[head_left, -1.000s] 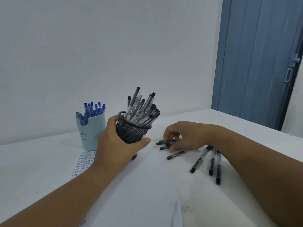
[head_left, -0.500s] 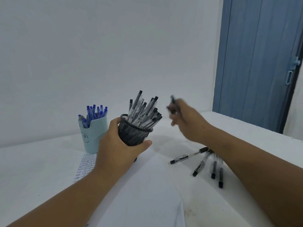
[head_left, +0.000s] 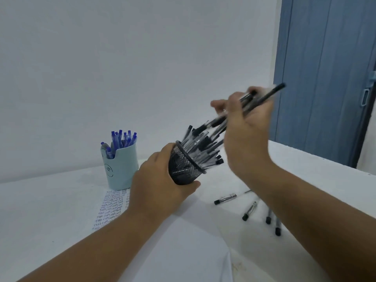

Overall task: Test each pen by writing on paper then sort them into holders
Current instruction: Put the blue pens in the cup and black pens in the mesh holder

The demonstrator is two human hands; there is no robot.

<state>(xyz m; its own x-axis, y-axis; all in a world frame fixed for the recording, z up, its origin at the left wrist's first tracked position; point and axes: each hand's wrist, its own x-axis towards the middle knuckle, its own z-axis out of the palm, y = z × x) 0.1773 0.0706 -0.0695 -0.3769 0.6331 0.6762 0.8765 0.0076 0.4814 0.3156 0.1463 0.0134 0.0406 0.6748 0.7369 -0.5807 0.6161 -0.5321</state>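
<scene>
The left hand has its grip wrapped around the black mesh holder, fingers and thumb curled about its wall, and the holder is tilted with its mouth toward the right hand. The holder is packed with black pens that fan out of the mouth. The right hand is raised just above and beside that mouth, its grip clamped on a small bunch of black pens; they are blurred, so their count cannot be told. Below the right forearm, four loose black pens lie on the white bench. Left of the left hand stands a pale blue cup upright with blue pens in it. A written sheet of paper lies flat between that cup and the left wrist.
</scene>
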